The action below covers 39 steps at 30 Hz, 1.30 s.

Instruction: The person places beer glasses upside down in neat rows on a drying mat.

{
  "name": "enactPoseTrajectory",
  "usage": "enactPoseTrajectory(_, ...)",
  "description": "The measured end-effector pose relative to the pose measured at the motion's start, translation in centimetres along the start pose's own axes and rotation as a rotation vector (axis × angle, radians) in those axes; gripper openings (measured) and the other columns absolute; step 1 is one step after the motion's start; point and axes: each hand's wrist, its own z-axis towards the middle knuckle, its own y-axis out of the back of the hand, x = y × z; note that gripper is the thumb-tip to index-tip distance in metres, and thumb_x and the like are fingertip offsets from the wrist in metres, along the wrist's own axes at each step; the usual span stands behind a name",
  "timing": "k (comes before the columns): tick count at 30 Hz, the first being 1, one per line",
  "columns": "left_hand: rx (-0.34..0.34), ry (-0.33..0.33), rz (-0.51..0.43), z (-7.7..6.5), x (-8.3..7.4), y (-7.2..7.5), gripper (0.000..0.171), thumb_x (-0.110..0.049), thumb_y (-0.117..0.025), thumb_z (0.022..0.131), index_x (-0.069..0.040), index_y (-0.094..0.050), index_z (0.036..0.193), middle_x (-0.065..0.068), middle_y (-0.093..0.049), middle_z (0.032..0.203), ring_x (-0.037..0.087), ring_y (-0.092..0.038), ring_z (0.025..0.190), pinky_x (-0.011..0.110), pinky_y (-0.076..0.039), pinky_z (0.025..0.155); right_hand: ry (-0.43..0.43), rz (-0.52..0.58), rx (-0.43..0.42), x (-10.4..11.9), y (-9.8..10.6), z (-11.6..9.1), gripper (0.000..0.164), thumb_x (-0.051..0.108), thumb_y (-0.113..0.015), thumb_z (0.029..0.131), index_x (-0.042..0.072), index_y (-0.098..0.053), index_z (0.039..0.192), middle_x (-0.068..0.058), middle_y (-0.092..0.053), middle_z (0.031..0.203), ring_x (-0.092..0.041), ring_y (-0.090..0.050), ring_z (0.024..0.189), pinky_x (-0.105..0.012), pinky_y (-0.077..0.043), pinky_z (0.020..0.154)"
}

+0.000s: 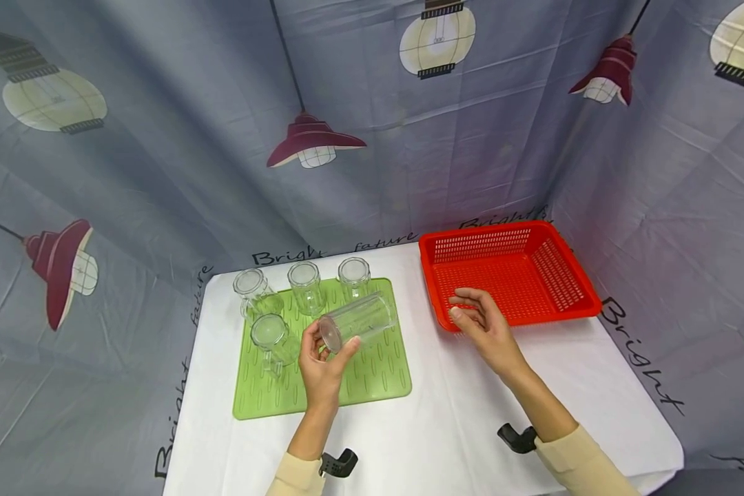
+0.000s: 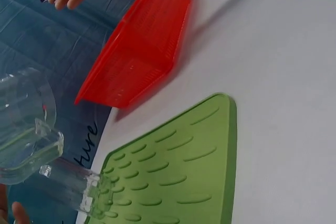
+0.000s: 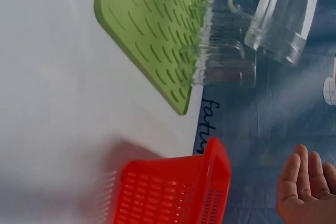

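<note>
My left hand (image 1: 324, 368) grips a clear glass mug (image 1: 364, 319) near its base, with thumb and fingers around it. The mug is tilted above a green drying mat (image 1: 378, 377), its mouth toward the right; its handle shows in the left wrist view. Several other glass mugs stand upside down on the mat, among them a front-left mug (image 1: 274, 337) and a back-right mug (image 1: 353, 275). My right hand (image 1: 490, 341) holds nothing. Its fingers are loosely bent, over the front-left corner of a red basket (image 1: 533, 317); the right wrist view shows the hand apart from the basket.
The white-covered table (image 1: 434, 427) carries the mat on the left and the basket at the back right. A grey-blue curtain (image 1: 372, 186) with printed lamps hangs behind and on both sides. The mugs stand close together on the mat's back and left parts.
</note>
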Motion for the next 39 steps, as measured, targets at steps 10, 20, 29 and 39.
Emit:
enactPoseTrajectory(10, -0.112, 0.023, 0.097, 0.2, -2.2, 0.1, 0.065, -0.012, -0.089, 0.07, -0.008, -0.058, 0.126, 0.003, -0.056, 0.112, 0.024, -0.047, 0.102, 0.033, -0.04, 0.084, -0.016, 0.008, -0.005, -0.2, 0.2, 0.2, 0.045, 0.022, -0.061, 0.098, 0.017, -0.043, 0.139, -0.005, -0.053, 0.136, -0.018, -0.059, 0.113, -0.022, -0.055, 0.088)
enactPoseTrajectory(20, -0.143, 0.016, 0.112, 0.6, -0.3, 0.4, 0.066, -0.014, -0.089, 0.071, -0.011, -0.057, 0.129, 0.008, -0.056, 0.117, 0.024, -0.047, 0.105, 0.037, -0.044, 0.087, -0.018, 0.0, -0.01, -0.5, 0.5, -0.2, 0.046, 0.021, -0.061, 0.098, 0.016, -0.043, 0.14, -0.006, -0.053, 0.136, -0.018, -0.059, 0.114, -0.019, -0.052, 0.091)
enactPoseTrajectory(29, -0.174, 0.001, 0.126, 1.0, 1.9, 0.6, 0.068, -0.024, -0.092, 0.067, -0.02, -0.059, 0.127, 0.002, -0.057, 0.116, 0.022, -0.046, 0.103, 0.039, -0.041, 0.087, -0.036, 0.004, -0.012, -0.6, 0.8, -0.6, 0.045, 0.021, -0.06, 0.098, 0.018, -0.043, 0.14, -0.004, -0.052, 0.136, -0.018, -0.058, 0.115, -0.018, -0.053, 0.09)
enactPoseTrajectory(39, -0.189, 0.011, 0.121, 0.9, 2.4, 0.6, 0.069, -0.027, -0.093, 0.065, -0.022, -0.06, 0.126, 0.001, -0.055, 0.118, 0.023, -0.044, 0.107, 0.038, -0.037, 0.09, -0.042, -0.004, -0.022, -0.9, 0.9, -0.7, 0.044, 0.022, -0.06, 0.098, 0.019, -0.043, 0.139, -0.003, -0.053, 0.135, -0.017, -0.058, 0.113, -0.017, -0.052, 0.089)
